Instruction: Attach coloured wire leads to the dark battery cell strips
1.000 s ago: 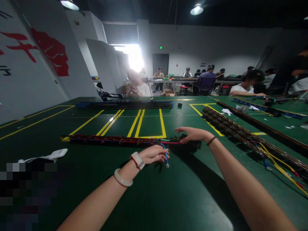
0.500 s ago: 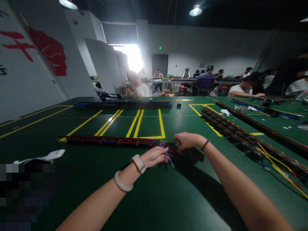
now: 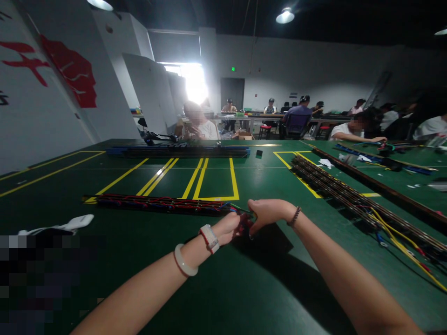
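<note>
A long black strip [image 3: 157, 203] laced with red and blue wires lies across the green table [image 3: 244, 288] in front of me. Both hands meet at its right end. My left hand [image 3: 230, 228], with a watch and a pale bangle on the wrist, pinches the loose wire ends [image 3: 244, 224] there. My right hand [image 3: 267, 211], with a bead bracelet, closes on the same bunch of wires from the right. The fingers hide the wire tips.
More long strips with yellow wires [image 3: 366, 204] run along the right. A blue-edged strip [image 3: 181, 151] lies at the far side. White cloth [image 3: 66, 225] sits at left. Yellow tape lines [image 3: 216, 181] mark the table. Other people sit at tables behind.
My right hand has pulled back from lying flat on the strip's end and closed on the wires. My left hand moved right to meet it; the blue wire is now hidden in my fingers.
</note>
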Tool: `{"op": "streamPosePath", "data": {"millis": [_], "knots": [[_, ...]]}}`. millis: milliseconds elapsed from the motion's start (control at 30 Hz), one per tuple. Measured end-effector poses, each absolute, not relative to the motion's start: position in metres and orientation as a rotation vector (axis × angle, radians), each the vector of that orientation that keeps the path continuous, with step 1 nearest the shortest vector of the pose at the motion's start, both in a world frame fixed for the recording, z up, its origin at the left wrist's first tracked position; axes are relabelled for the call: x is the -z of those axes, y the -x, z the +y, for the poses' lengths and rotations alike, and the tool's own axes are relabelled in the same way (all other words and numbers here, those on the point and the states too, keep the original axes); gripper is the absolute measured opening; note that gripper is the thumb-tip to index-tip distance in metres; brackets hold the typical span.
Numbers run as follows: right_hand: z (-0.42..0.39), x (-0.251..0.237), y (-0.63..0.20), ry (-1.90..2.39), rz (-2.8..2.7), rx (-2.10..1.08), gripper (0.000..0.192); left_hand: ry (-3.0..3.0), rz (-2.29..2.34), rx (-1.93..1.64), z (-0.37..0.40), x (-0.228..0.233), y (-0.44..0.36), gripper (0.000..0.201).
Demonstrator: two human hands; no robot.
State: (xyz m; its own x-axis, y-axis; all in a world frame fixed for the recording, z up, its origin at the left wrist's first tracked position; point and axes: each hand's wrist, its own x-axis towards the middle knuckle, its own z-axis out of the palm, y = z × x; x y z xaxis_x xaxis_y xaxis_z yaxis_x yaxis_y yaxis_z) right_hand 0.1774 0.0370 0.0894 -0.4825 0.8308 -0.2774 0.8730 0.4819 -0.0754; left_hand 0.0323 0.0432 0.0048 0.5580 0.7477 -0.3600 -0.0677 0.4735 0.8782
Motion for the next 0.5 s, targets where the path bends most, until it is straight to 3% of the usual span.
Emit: {"op": "streamPosePath", "data": {"millis": [67,233,500], "knots": [[0.041,-0.091,-0.184,-1.476,2.538,0.354,0.054,-0.951,0.836,-0.557,0.042,-0.007,-0.028,0.020],[0.058,-0.085,-0.202,-1.522,2.626,0.289,0.020,-0.894,0.831,-0.491,0.045,-0.007,-0.015,0.034],[0.090,-0.047,-0.208,-1.728,2.659,-0.214,0.019,-0.798,0.679,-0.327,0.054,-0.003,-0.006,0.031]]}}
